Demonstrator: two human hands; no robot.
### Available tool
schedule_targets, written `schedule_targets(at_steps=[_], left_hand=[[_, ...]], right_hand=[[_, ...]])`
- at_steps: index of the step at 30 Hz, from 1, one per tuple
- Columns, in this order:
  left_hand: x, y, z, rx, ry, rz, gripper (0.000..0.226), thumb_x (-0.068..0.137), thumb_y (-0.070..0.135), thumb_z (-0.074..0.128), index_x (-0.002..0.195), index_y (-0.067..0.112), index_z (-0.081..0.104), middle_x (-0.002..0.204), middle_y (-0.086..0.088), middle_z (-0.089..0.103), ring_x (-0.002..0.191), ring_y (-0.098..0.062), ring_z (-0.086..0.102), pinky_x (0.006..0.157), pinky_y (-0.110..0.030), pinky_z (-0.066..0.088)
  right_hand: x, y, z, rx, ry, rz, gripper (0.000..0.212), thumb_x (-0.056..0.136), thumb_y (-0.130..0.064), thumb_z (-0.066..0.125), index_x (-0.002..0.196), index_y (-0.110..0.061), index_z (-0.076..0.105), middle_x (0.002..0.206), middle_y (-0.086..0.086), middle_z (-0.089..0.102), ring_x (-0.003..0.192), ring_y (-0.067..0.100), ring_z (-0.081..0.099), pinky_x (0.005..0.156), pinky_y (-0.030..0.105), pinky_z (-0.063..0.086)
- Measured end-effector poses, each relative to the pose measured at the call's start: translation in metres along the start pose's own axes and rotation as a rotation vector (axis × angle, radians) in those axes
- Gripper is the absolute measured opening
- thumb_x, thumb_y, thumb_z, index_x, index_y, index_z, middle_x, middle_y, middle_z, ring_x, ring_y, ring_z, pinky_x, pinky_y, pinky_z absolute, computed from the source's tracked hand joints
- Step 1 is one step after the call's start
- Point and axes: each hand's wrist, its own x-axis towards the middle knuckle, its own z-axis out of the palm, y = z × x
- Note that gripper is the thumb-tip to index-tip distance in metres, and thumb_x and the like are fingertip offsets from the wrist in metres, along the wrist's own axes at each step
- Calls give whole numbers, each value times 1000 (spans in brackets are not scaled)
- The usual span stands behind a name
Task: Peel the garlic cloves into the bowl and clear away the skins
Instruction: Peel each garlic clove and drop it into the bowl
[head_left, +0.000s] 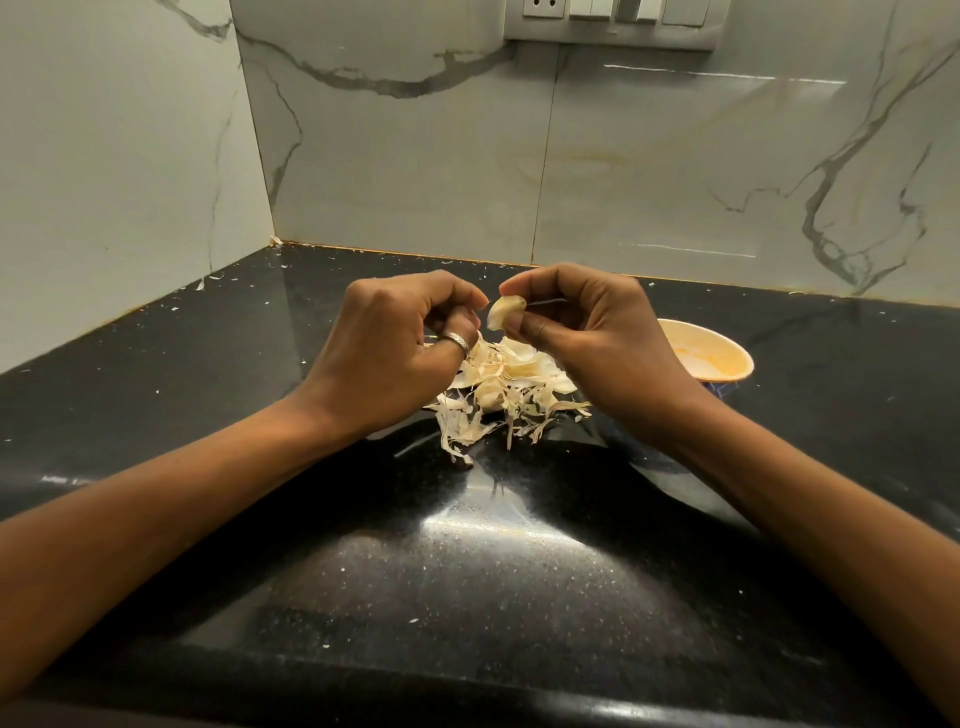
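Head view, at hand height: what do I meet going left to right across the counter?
left hand → garlic clove → right hand → bowl. The skin pile spans beneath both hands, so it is left out.

Skins (501, 395) and bowl (711, 353) crowd bare countertop (467, 571).

A: How many cloves have I got up?
B: You've one garlic clove (504, 312), between your two hands: one left hand (395, 338), one right hand (587, 332).
A: And on the table (467, 571)?
B: You've one bowl (717, 353) and one heap of skins (509, 395), its scraps too many and too tangled to count. One ring (457, 340) on your left hand.
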Motion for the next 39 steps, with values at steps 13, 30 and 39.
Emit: schedule_targets(at_steps=[13,30,39], left_hand=[[1,-4,-2,-8,27,-106,7,85,14,80,89,14,75,86,5,75,77,-3,68,72,-15,54],[-1,1,0,-13,0,-48,15,93,11,65,105,10,74,79,11,67,69,1,67,63,-9,52],[-1,1,0,-11,-8,-64,8,94,15,70,98,10,74,75,9,68,70,1,67,58,-9,50]], right_hand=[[-1,-3,-2,94,-31,83,20,94,2,66,114,-1,69,101,11,75,93,20,75,81,30,62],[-1,-5,-1,167,-43,169,25,93,-2,69,116,0,60,103,22,68,89,27,76,74,31,62],[0,-3,-1,54,-33,109,17,93,-14,72,106,-3,69,94,15,70,86,23,73,70,25,60]])
